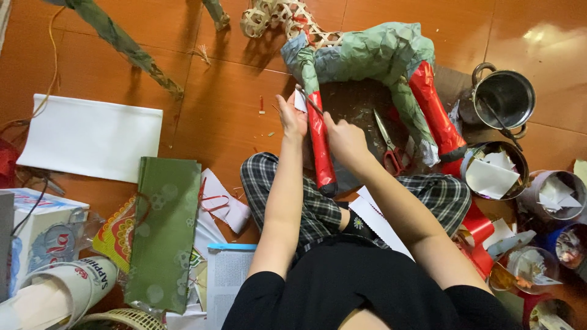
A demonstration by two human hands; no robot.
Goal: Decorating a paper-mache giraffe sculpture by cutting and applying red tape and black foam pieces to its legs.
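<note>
Right at the middle, both hands meet on one leg of a paper-covered animal figure lying on the wooden floor. The left hand is closed on a small white scrap of paper, pressing it against the upper part of the red leg; the right hand is clenched around a thin stick-like tool whose tip rests at the scrap, though what kind of tool it is cannot be told. The leg is a long tube wrapped in shiny red foil, capped dark at its foot, and it runs between the two hands down toward the person's checked trousers. Above the red foil the figure's body is crumpled grey-green paper over a woven cane frame, and a second red foil leg slants just to the right. Between the two legs lie red-handled scissors on a dark sheet. Right of the figure stand a metal pot and several round tins holding paper bits. Left of the figure, well apart, lie a white sheet and a green patterned paper bag.
</note>
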